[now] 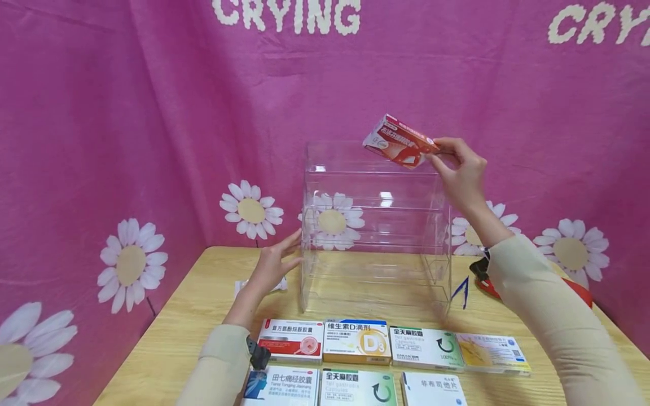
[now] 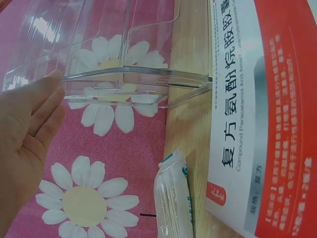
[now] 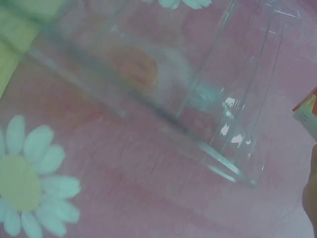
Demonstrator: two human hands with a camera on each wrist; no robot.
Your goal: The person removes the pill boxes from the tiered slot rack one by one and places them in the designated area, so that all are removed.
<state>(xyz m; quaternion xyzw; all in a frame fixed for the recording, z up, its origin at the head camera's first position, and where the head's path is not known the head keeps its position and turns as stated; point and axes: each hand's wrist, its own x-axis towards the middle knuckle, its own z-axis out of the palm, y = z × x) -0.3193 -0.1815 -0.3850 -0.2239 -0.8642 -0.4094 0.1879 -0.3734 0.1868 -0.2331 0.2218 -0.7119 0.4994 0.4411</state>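
A clear plastic tiered rack [image 1: 373, 172] stands on the table. High over its top right part, my right hand [image 1: 464, 172] pinches one end of a red and white medicine box [image 1: 398, 142], which is tilted in the air. Just a corner of that box [image 3: 308, 113] and the edge of the hand [image 3: 310, 193] show in the right wrist view. My left hand [image 1: 269, 267] rests its extended fingers on the rack's left side. In the left wrist view the fingertips of the left hand [image 2: 29, 116] meet the clear rack wall [image 2: 133, 71].
Several medicine boxes lie in two rows before the rack, among them a red and white one [image 1: 290, 339] and a vitamin D box [image 1: 357, 342]. A plastic-wrapped packet [image 2: 173, 198] lies left of the rack. A red and black object [image 1: 486, 282] sits behind my right arm.
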